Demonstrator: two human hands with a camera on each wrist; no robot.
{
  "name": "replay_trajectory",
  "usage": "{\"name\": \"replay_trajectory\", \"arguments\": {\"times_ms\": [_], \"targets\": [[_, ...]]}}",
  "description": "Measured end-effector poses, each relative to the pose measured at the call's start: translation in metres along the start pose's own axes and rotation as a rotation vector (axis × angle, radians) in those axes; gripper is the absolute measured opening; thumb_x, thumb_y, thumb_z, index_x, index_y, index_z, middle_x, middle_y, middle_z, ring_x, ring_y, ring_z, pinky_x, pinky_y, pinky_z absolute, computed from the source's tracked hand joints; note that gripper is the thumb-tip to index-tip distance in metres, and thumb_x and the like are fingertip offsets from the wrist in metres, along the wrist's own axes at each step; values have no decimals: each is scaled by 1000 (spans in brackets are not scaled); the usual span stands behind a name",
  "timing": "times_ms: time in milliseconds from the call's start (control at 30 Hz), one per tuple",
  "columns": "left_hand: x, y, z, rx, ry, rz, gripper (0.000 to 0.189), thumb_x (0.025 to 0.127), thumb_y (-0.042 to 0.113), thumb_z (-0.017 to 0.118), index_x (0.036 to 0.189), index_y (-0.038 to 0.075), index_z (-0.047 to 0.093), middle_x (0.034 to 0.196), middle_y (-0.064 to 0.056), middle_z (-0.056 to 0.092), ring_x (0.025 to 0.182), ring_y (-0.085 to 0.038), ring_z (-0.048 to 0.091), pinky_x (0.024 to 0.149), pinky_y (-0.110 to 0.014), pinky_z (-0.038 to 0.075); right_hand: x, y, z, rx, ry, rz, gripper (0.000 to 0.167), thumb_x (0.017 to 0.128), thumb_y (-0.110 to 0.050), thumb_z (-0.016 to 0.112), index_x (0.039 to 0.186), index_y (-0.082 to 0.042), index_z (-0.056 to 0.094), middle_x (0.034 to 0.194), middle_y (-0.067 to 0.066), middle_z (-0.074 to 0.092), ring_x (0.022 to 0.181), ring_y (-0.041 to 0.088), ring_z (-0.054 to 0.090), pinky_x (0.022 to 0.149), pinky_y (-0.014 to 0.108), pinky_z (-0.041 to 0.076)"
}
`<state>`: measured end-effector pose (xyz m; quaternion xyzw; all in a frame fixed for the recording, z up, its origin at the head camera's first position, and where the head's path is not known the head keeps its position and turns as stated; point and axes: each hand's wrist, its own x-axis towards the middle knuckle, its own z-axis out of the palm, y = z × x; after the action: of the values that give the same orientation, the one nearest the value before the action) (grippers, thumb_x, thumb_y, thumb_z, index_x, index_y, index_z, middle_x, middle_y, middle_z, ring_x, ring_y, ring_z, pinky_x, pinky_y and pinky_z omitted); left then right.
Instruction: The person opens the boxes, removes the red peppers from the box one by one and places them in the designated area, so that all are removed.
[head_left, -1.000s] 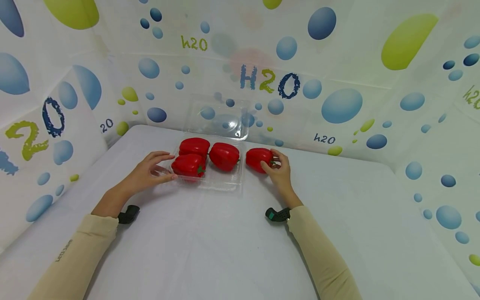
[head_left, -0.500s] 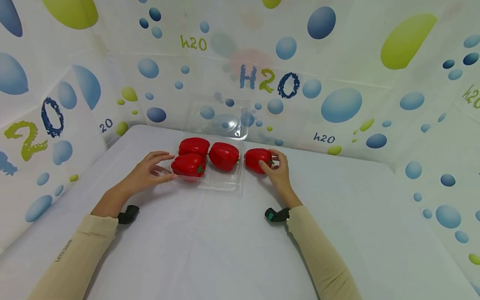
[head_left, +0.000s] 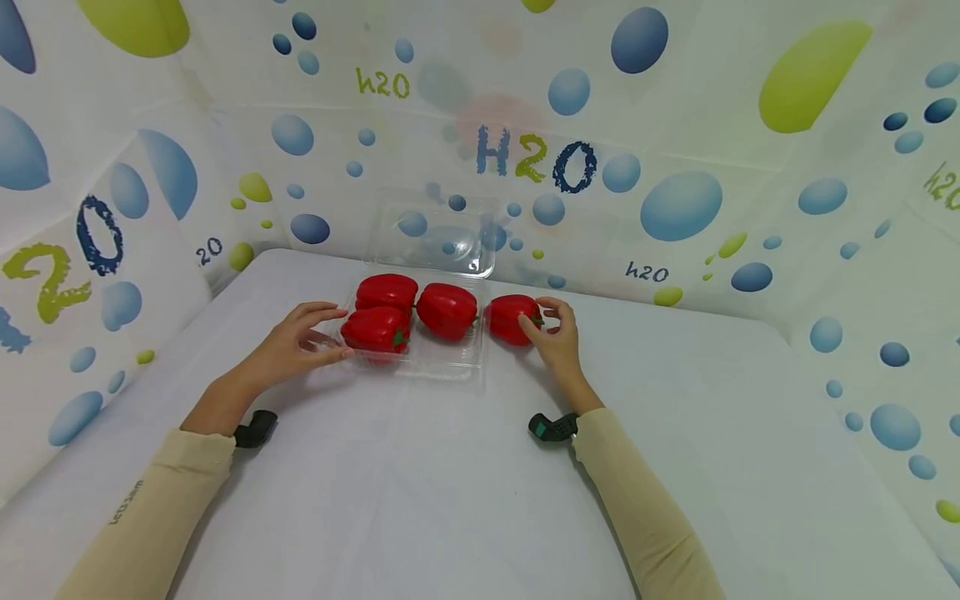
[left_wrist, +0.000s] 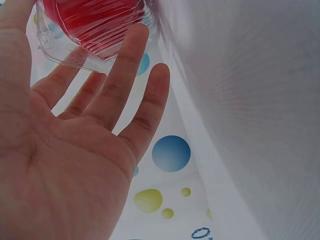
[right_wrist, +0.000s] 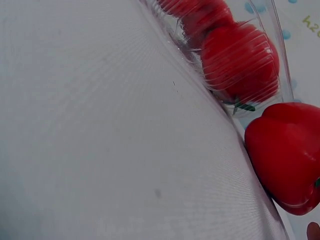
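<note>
A clear plastic clamshell container lies at the back of the table, its lid raised against the backdrop. Inside are three red bell peppers: one at the back left, one at the front left and one on the right. My left hand is at the container's left side, fingers mostly straight and spread by its wall. Just right of the container, my right hand holds another red bell pepper between thumb and fingers. In the right wrist view only a fingertip shows below that pepper.
A white cloth covers the table. Behind it hangs a sheet printed with blue and green drops and H2O lettering. Each wrist wears a dark device, one on the left and one on the right.
The pepper in my right hand has shifted slightly left, nearer the container. My left hand stays at the container's side, and the whole head view has drifted a little.
</note>
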<state>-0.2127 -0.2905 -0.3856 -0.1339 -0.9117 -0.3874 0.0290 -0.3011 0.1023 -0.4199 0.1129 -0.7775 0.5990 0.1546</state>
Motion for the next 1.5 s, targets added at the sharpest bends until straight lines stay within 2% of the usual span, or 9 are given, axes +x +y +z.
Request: {"name": "replay_trajectory", "arguments": {"times_ms": [167,533,633,867,1000,1133,1233,1500], "targets": [[0,0,-1,0,-1,-6,67,89,26,72,144,3,43,147,-21,32,106,-38,62,93,-52,51,1,0,0,-1,4,2,46,89,-19,71,128,-3,52,130,14,52,118,29,44,93,40,42],[0,-2,-1,9,2,0,66,89,25,73,144,3,44,146,-21,33,104,-37,63,86,-24,51,2,-2,1,-3,23,-20,46,88,-20,71,127,-4,53,130,13,52,121,32,44,93,40,41],[1,-3,-1,13,3,-1,66,89,25,73,144,4,44,146,-21,33,105,-37,63,87,-27,52,2,-3,1,-2,29,-34,46,88,-20,71,127,-4,53,130,13,53,122,33,44,92,39,41],[1,-1,0,19,-1,-8,67,89,27,72,145,4,43,147,-22,31,106,-38,62,91,-50,53,4,-3,0,18,54,-57,44,89,-19,71,127,-3,55,128,14,55,121,36,45,91,39,42],[1,-1,0,22,-2,-6,67,89,27,72,145,4,43,147,-22,32,106,-38,62,91,-49,53,5,-5,-1,35,71,-77,43,88,-17,71,125,-2,56,127,15,55,120,38,46,92,46,42],[1,-1,-1,24,1,-6,67,89,26,73,144,4,43,147,-22,33,105,-37,63,90,-38,54,6,-6,-2,49,71,-99,43,88,-17,71,125,-1,56,127,16,56,118,35,46,94,54,42],[1,-1,-1,21,-2,-8,67,89,27,72,145,5,43,147,-22,32,106,-37,63,89,-32,52,5,-9,-3,63,66,-120,43,88,-16,71,125,0,55,127,17,55,119,39,45,94,57,41],[1,1,0,21,-3,-5,67,89,27,72,145,4,43,147,-22,32,106,-38,63,91,-45,53,4,-18,-3,60,43,-146,46,88,-18,71,126,-1,54,127,17,54,121,42,43,94,55,42]]}}
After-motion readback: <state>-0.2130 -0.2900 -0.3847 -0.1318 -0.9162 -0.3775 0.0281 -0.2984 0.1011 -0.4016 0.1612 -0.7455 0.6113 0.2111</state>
